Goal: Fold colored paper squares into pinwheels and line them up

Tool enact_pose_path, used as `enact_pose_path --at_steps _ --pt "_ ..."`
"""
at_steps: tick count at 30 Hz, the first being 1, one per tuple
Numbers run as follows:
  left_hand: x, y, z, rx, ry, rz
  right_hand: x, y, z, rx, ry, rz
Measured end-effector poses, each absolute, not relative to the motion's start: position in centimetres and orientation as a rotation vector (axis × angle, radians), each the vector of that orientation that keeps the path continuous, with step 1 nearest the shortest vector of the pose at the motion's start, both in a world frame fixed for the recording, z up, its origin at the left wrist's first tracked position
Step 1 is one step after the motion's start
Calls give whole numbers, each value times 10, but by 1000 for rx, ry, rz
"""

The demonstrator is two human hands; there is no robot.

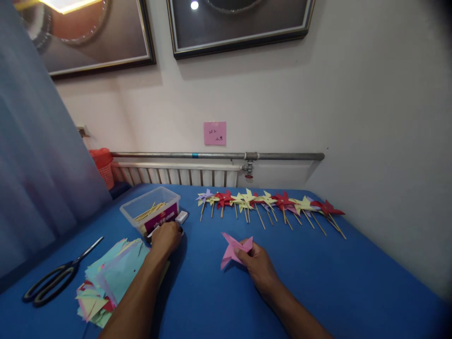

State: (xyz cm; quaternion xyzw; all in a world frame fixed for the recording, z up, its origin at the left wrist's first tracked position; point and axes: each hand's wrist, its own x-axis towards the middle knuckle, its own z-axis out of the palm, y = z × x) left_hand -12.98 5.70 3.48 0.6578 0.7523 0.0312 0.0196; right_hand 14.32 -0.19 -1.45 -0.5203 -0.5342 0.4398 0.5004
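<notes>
My right hand (257,263) pinches a folded pink paper pinwheel (231,248) and holds it just above the blue table (318,282). My left hand (165,237) reaches to the near side of a clear plastic box (150,212) holding wooden sticks. Its fingers are curled over something small by the box; what it grips is hidden. A small white block (181,217) lies beside that hand.
A row of finished red, yellow and purple pinwheels on sticks (271,203) lies along the table's far side. A stack of coloured paper squares (109,278) and black scissors (56,278) sit at the left. A radiator, a pipe and an orange basket (102,165) stand behind.
</notes>
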Motion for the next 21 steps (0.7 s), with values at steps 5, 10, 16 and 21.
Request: enact_pose_path --at_steps 5,10,16,21 --pt "-129 57 34 2053 2354 80 142 -3 -13 -1241 -1270 1085" --pt "-131 57 37 2045 2295 76 143 -2 -13 -1240 -1294 1092" --pt "-128 57 35 2063 2332 16 143 -1 -15 -1251 -1292 1079" --pt "-127 56 36 2068 2321 -2 142 -3 -12 -1250 -1273 1086"
